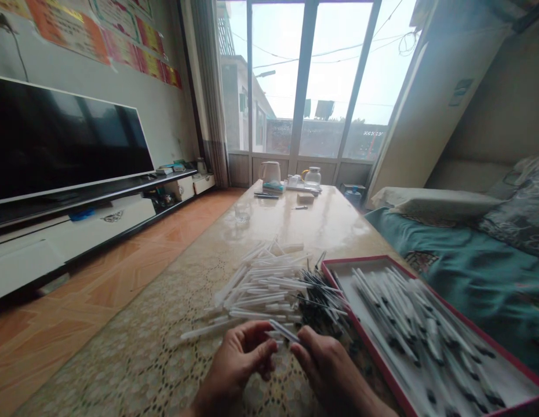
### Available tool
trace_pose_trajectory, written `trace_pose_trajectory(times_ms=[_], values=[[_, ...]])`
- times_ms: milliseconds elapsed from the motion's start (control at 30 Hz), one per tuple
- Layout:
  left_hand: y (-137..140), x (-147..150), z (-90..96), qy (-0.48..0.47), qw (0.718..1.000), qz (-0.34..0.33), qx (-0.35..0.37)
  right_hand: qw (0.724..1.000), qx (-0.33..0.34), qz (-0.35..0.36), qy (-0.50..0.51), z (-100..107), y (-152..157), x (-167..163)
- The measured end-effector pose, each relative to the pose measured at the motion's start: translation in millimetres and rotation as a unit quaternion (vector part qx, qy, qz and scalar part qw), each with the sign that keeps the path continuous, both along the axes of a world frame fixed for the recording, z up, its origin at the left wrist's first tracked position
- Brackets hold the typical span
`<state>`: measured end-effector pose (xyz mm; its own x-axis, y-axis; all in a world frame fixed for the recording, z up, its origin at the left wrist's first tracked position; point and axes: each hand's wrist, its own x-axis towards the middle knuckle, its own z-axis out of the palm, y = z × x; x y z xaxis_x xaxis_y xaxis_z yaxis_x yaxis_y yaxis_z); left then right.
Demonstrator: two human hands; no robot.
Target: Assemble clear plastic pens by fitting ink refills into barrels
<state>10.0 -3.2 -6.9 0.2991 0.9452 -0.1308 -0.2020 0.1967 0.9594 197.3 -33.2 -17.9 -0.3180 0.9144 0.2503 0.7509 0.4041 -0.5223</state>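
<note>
My right hand [328, 362] is closed around a slim whitish pen [284, 331], pinched between thumb and fingers, its far end pointing up and left. Beside that end is my left hand [239, 362], its thumb and forefinger apart and its other fingers curled. Just beyond both hands lies a loose heap of white translucent pen barrels [265, 284]. To its right is a pile of thin dark pen parts [319, 298], partly behind my right hand. A shallow box with a pink rim [360, 324] on the right holds many pens with dark ends [408, 313].
The long table [165, 307] has a patterned cover. Farther along it stand a clear glass [242, 213], a glass jar [313, 176], a whitish container [270, 172] and a small block [305, 198]. A teal-covered sofa [452, 249] runs along the right, a TV cabinet [99, 231] on the left.
</note>
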Motion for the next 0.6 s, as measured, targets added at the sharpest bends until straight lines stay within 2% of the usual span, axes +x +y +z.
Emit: trace_pose_trajectory(times_ms=[67, 167, 267, 367, 467, 600], values=[[-3.7, 4.6, -5.2, -0.035, 0.998, -0.023, -0.036, 1.000, 0.004, 0.013, 0.006, -0.5, -1.4, -5.2], [-5.7, 7.4, -10.6, -0.065, 0.996, -0.012, -0.061, 0.999, 0.012, 0.037, 0.020, -0.2, -3.3, -9.6], [-1.7, 4.2, -11.3, -0.083, 0.994, 0.013, -0.063, 0.994, -0.023, 0.011, 0.103, -0.2, -2.8, -7.3], [4.4, -2.5, -9.3, -0.109, 0.989, 0.077, -0.068, 0.961, -0.115, -0.068, 0.242, -1.2, 0.6, -1.4], [7.4, -7.8, -7.1, -0.120, 0.984, 0.100, -0.080, 0.919, -0.189, -0.084, 0.337, -2.1, 4.1, 2.2], [6.4, -8.8, -4.8, -0.128, 0.983, 0.102, -0.084, 0.916, -0.181, -0.066, 0.353, -2.2, 5.3, 1.7]])
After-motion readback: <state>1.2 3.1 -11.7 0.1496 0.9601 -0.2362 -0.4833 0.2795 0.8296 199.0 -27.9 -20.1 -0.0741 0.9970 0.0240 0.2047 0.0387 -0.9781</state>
